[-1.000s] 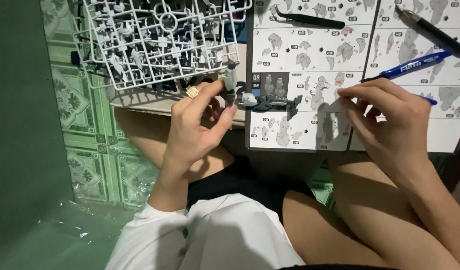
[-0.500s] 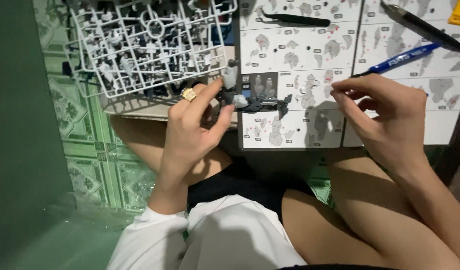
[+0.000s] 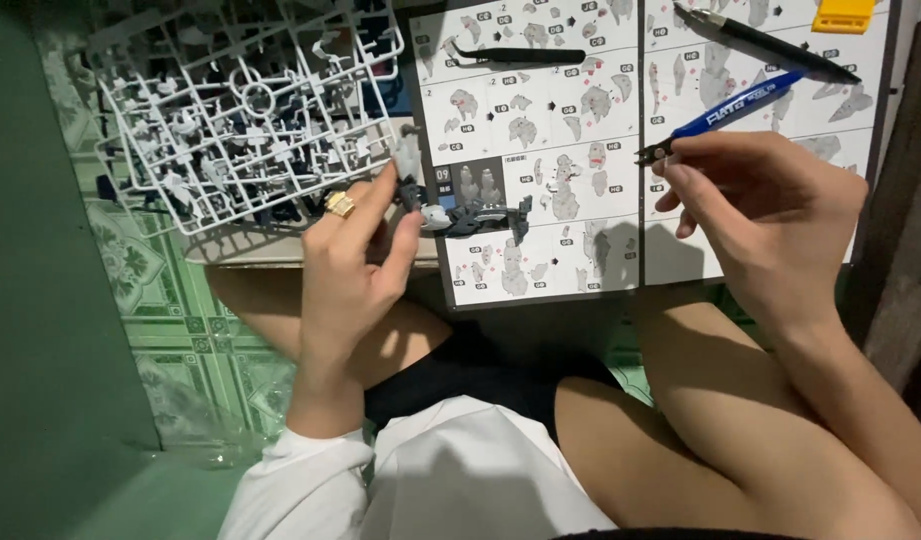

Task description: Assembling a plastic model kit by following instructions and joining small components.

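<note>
1. The left hand [image 3: 352, 262], centre-left, reaches upward, fingers pinched on a small grey model part [image 3: 410, 165] beside the white sprue frames [image 3: 245, 110].
2. The right hand [image 3: 770, 215], right of frame, curls closed around blue-handled nippers [image 3: 725, 110] over the instruction sheet [image 3: 560, 150].

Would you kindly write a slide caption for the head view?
Left hand pinches a small grey model part beside white sprues; right hand holds blue-handled nippers over the instruction sheet.

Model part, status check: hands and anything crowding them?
Left hand pinches grey model part. Right hand holds blue-handled nippers. White parts sprue sits close beside left fingers.
</note>
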